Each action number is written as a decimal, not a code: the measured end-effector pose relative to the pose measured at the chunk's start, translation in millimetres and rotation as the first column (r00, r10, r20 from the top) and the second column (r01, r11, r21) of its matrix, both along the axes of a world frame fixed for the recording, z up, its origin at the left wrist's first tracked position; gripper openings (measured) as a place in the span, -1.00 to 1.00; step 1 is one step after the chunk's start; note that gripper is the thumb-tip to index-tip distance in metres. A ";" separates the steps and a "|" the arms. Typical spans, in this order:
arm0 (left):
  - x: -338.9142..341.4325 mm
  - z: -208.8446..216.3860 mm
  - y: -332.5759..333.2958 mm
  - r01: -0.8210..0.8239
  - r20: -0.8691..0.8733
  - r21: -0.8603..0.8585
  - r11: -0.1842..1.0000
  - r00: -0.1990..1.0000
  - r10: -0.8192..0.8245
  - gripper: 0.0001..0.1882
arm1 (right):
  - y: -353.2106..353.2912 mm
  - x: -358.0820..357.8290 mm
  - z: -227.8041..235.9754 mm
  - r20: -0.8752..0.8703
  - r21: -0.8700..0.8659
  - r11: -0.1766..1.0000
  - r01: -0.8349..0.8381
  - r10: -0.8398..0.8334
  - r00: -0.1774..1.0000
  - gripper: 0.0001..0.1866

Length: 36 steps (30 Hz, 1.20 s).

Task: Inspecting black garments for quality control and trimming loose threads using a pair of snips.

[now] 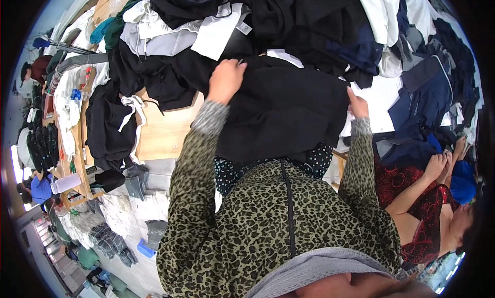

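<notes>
A black garment (286,110) is stretched out in front of me, its near edge hanging over the table's edge by my lap. My left hand (226,82) is closed at its far left part, gripping the cloth; something small and shiny shows by the fingertips, too small to name. My right hand (358,104) pinches the garment's right edge, thumb up and the other fingers partly hidden. Just beyond the left hand lies a white sheet (219,32), paper or cloth, on the black pile.
Black clothes (304,25) are heaped at the back. A grey garment (162,40) and a black one with a white drawstring (111,125) lie left on the wooden table (167,135). At right, a person in a red patterned top (420,215) handles navy cloth (420,112).
</notes>
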<state>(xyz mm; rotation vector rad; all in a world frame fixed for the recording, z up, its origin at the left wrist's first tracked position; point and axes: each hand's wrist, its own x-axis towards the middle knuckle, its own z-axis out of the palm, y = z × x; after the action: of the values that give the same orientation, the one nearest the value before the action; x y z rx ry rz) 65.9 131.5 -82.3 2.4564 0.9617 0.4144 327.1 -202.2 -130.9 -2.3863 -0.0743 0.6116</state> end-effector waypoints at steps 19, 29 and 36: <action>-93.3 115.3 -1.0 -0.024 0.326 -0.825 0.565 0.796 0.510 -0.89 | -64.0 -31.8 124.4 0.308 0.499 0.843 -0.199 0.042 0.951 -0.91; -165.4 -7.6 -29.7 -0.148 0.090 -0.893 0.424 0.866 0.493 -0.86 | -65.6 -110.5 19.1 -0.123 0.340 0.902 -0.267 0.324 0.938 -0.59; -158.5 -0.2 -36.3 -0.178 0.019 -0.884 0.432 0.910 0.414 -0.79 | -4.0 -81.3 2.8 -0.020 0.223 0.962 -0.159 0.167 0.986 -0.61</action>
<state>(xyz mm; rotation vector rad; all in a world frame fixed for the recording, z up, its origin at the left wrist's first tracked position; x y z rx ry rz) -92.6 95.2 -82.5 1.2507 1.1318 0.2182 245.8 -206.2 -128.1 -2.1657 -0.3092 0.6884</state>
